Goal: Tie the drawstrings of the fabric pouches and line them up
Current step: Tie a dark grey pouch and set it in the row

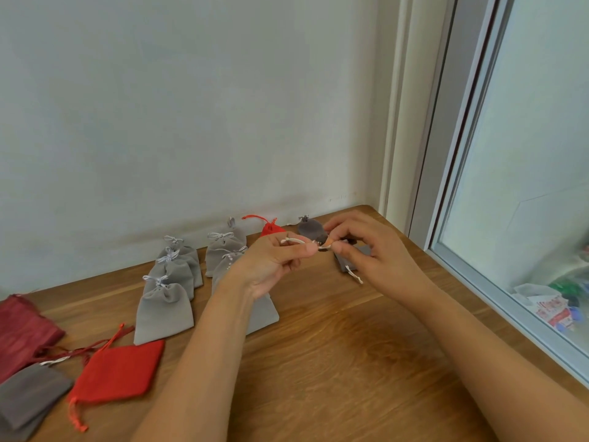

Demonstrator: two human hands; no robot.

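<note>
Left hand (271, 266), right hand (379, 250) — pinched drawstring (294, 240)

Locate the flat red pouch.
Head view, near left on the table: the flat red pouch lies between a dark grey pouch and a light grey pouch.

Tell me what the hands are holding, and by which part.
The left hand and right hand each pinch the white drawstring, thumb against fingertips, where the two hands meet.

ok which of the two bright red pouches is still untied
The bright red pouch lying flat at the front left, its top ungathered and cords loose; the other red pouch by the wall is cinched.
</note>
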